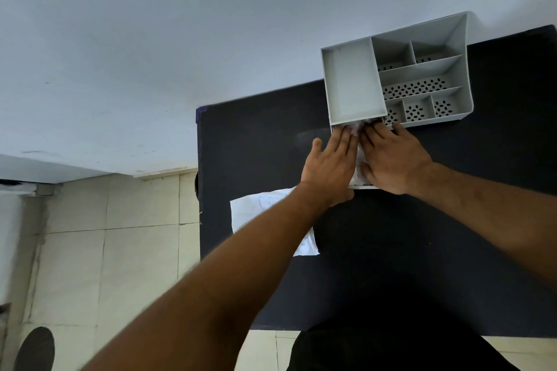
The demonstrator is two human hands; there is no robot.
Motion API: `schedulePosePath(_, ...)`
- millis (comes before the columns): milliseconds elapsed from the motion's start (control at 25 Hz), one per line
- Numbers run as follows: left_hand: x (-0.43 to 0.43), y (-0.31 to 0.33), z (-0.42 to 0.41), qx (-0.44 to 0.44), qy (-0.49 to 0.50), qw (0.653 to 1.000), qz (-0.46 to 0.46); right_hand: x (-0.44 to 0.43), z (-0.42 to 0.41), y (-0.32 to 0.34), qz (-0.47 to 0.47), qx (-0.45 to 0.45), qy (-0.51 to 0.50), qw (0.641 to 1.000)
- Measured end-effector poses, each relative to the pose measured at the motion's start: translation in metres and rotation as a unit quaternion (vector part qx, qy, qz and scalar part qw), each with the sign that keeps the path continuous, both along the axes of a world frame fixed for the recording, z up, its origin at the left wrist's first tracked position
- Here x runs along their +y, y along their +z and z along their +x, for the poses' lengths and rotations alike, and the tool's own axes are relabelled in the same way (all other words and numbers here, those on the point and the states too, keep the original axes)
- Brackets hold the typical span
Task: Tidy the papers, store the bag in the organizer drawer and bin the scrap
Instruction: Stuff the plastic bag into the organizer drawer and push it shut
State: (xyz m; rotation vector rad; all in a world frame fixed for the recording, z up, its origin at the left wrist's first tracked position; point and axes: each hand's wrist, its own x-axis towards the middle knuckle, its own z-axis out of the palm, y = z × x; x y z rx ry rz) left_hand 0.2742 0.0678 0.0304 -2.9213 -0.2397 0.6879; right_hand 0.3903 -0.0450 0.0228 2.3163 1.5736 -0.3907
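Crinkly clear bag (358, 156) under flat hands (361, 156) in grey plastic drawer (363, 187).

A dark table (391, 265) fills 4 o'clock, against a pale grey wall (180, 39) at 12; cream floor tiles (120, 250) at 8.

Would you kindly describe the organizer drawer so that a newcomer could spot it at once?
On the black table, a grey organizer stands against the wall. The drawer juts from its near side, low under its plain left tray, toward the person. Unlike the open-topped compartments, it slides out, and both hands press a pale bag into it.
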Motion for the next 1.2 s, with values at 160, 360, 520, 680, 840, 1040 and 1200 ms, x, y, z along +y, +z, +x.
schedulePosePath(160,-0.01,-0.002,-0.013,-0.043,0.032,0.998,-0.036,0.0,0.001,0.002,0.002,0.007,0.007,1.0)
schedulePosePath(360,-0.011,-0.003,0.002,0.003,0.036,0.998,-0.042,0.001,0.002,0.005,0.013,0.02,0.004,1.0)
schedulePosePath(520,-0.006,-0.007,0.012,0.02,0.03,0.999,-0.036,0.002,-0.001,0.006,0.017,0.016,0.002,1.0)
schedulePosePath(680,-0.006,-0.007,0.017,0.03,0.013,0.999,-0.014,-0.008,-0.005,0.003,0.006,-0.006,0.029,1.0)
schedulePosePath(840,-0.009,-0.007,0.013,0.021,0.014,1.0,0.002,-0.012,0.001,0.0,0.007,-0.015,0.051,0.999)
schedulePosePath(1040,-0.012,-0.007,-0.004,-0.015,0.025,0.999,0.019,-0.014,0.007,-0.005,0.012,-0.016,0.065,0.998)
schedulePosePath(1200,-0.012,-0.006,0.0,-0.009,0.037,0.999,0.033,-0.01,0.014,-0.006,0.008,-0.028,0.079,0.996)
